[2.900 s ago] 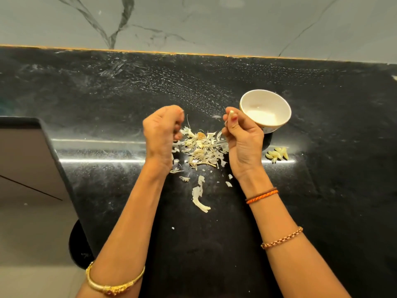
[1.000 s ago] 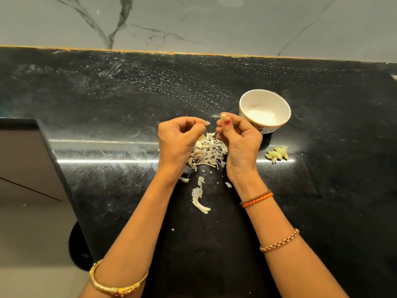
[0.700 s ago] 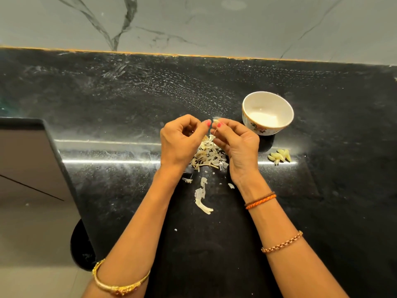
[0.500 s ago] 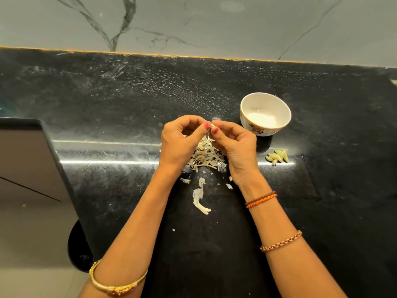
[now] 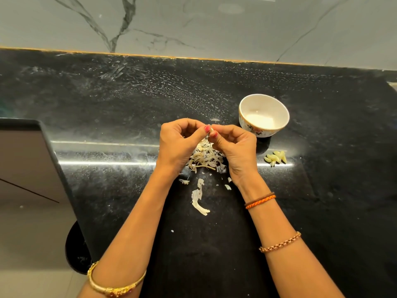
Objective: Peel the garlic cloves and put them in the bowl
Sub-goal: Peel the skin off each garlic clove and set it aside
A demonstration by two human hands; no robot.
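Toward the near edge of the counter lies a long strip of peel. Past it, mid-counter, sits the heap of skins, and over that heap both hands work so scraps likely fall there. The left hand and right hand each pinch one clove between thumb and fingertips, both grips clenched on it, probably picking at skin. Right of the hands, peeled cloves lie on the counter, not in the bowl just beyond, which looks empty; nothing blocks the way to it
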